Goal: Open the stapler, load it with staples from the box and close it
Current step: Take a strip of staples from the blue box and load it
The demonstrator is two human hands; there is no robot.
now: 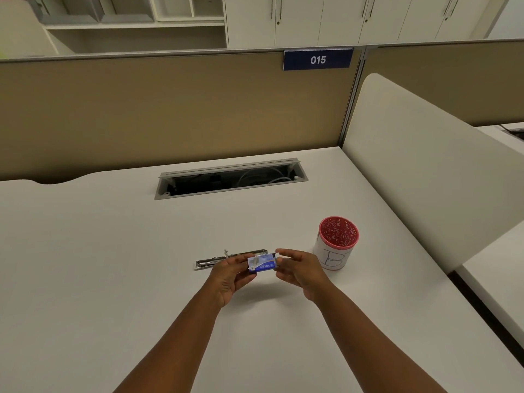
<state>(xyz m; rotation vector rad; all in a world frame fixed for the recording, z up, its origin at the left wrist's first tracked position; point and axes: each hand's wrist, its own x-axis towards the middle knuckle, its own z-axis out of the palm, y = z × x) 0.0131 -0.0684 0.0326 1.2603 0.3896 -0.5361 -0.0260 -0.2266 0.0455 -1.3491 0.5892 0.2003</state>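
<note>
Presently, the staple box (261, 264), small, blue and white, is held above the desk (113, 251) between both hands. The left hand (231, 275) pinches its left end; the right hand (300, 272) pinches its right end flap. Its printed brand is too small to read. The stapler (211, 260) lies opened flat, metal, just beyond. Right, a red-rimmed cup (336, 243) bears "B". The far partition sign (318, 59) reads "015".

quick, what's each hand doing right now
Left hand: closed on the staple box.
Right hand: fingertips pinching the box's right end.
</note>
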